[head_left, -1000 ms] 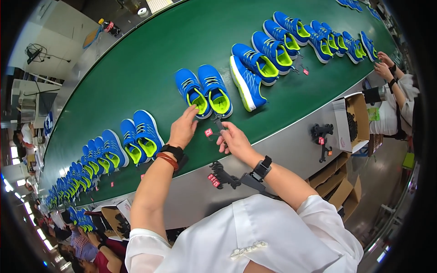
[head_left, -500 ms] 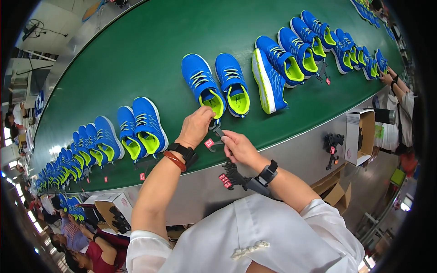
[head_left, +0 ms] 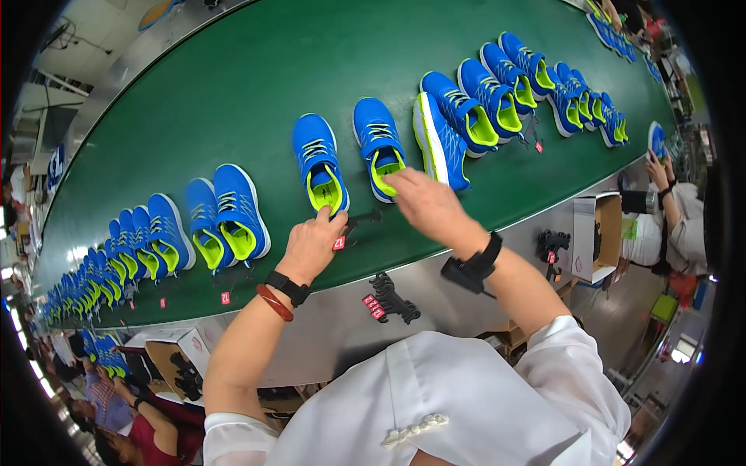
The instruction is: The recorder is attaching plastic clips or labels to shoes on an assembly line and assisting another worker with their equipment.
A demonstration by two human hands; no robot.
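Observation:
A pair of blue sneakers with lime linings lies in front of me, toes pointing away. My left hand [head_left: 315, 245] is closed at the heel of the left sneaker [head_left: 316, 144]. From beside those fingers, a dark plastic shoe hanger [head_left: 364, 220] with a red tag stretches right across the belt; whether it is hooked to the shoe is hard to see. My right hand [head_left: 431, 206] has its fingers bent over the collar of the right sneaker [head_left: 377, 132], the thumb side partly hidden.
The shoes lie on a green conveyor belt [head_left: 233, 116] with a metal edge. More sneaker pairs stand left [head_left: 241, 202] and right [head_left: 486, 101]. Bundled dark hangers [head_left: 392, 299] lie on the metal edge. An open carton [head_left: 594, 233] stands right; a co-worker's hands [head_left: 660, 171] hold a shoe beyond.
My right hand has let go of the hanger and moved to the right sneaker's collar. The two sneakers are further apart, and the hanger bundle near my right wrist now lies on the metal edge.

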